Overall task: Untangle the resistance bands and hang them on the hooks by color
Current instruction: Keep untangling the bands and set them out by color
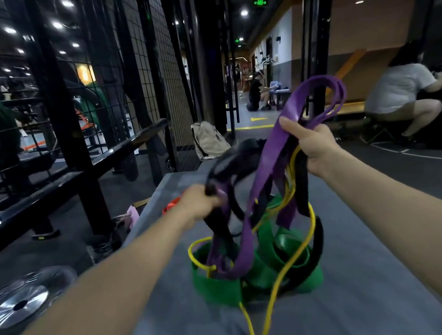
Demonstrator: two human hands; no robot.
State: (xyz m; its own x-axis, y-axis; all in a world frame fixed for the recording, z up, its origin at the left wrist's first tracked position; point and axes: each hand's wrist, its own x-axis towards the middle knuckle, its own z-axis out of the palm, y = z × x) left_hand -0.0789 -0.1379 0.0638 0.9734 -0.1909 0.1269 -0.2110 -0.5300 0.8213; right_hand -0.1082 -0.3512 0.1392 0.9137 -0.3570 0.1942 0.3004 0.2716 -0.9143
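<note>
Where the grey bench [351, 306] runs forward from the camera, a tangle of resistance bands sits on its middle, part lifted and part lying. The green band [218, 286] lies coiled on the bench top at the bottom of the tangle. The thin yellow band [274, 289] loops through it, one end trailing toward the camera on the bench, the other rising toward the right hand. The purple band [268, 160] is the highest, stretched from the green coils up past the right hand, its loop arching above and beyond that hand. Black bands [244, 157] run between both hands and hang down into the pile.

The left hand [200, 202] is clenched around black and purple strands, knuckles up, and appears motion-blurred. The right hand [313, 144] grasps purple, yellow and black strands together, thumb raised against the purple band.

An orange band [172, 204] lies on the bench just beyond the left hand. A black wire-mesh rack [116, 97] stands to the left. A silver weight plate [21, 304] lies on the floor at lower left. A beige bag [208, 140] rests beyond the bench's far end. A seated person [402, 92] is at far right.
</note>
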